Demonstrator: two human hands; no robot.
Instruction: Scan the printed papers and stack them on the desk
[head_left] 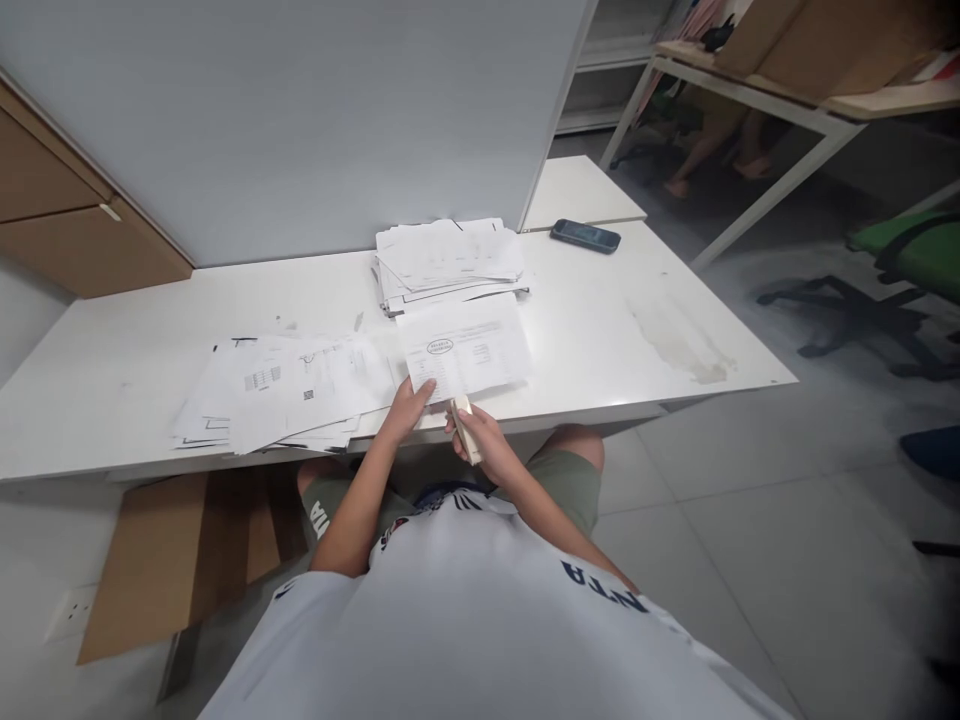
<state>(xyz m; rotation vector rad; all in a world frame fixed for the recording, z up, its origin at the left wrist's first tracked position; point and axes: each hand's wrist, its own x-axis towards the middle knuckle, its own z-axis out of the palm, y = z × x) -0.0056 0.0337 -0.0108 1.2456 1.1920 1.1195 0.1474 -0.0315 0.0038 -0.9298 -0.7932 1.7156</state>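
Observation:
I sit at a white desk (637,330). My left hand (409,408) pinches the near corner of a printed sheet with an oval stamp (465,355) that lies at the desk's front edge. My right hand (476,435) is closed round a small cream stapler-like tool (463,425), held right at that same corner of the sheet. Behind the sheet rests a stack of papers (446,260). To the left, several loose printed sheets (292,390) are spread out and overhang the desk edge.
A dark phone (585,236) lies at the back right of the desk. A grey partition (300,120) stands behind. Flattened cardboard (180,560) leans under the desk. Another person's legs (705,150) show under a far table; a green chair (907,250) stands at right.

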